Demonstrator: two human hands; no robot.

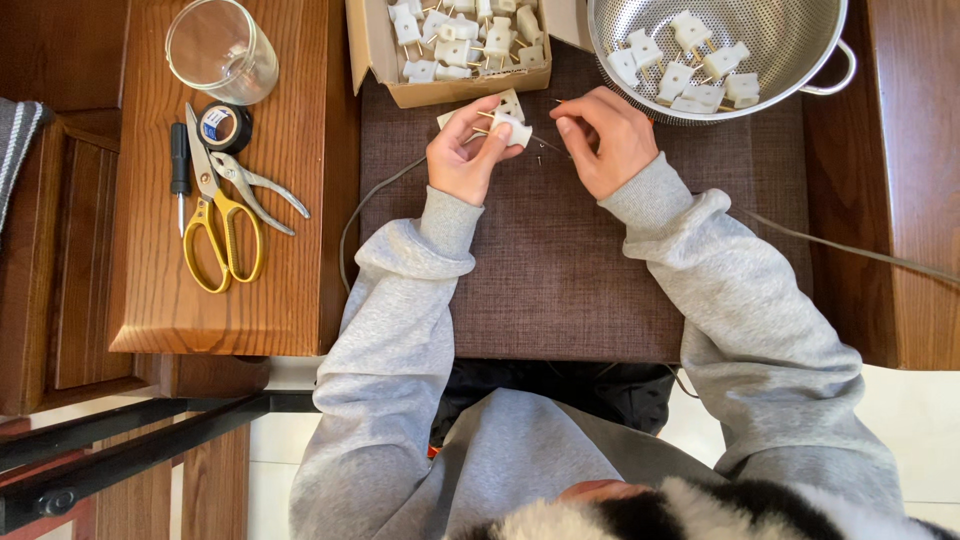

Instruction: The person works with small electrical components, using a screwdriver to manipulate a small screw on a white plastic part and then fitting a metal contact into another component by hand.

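My left hand (462, 152) grips a small white plug (510, 120) with brass prongs, held just above a brown woven mat (560, 270). My right hand (605, 135) is pinched shut on a thin grey cable (830, 245) whose end meets the plug. The cable runs off to the right across the mat and wood; another stretch loops down at the left of the mat. Both sleeves are grey.
A cardboard box (375, 50) of several white plugs sits at the top centre, a metal colander (790, 70) with more plugs at the top right. On the wooden board at left lie a glass (222, 50), black tape roll (224, 127), screwdriver (180, 170), pliers (262, 190) and yellow scissors (222, 235).
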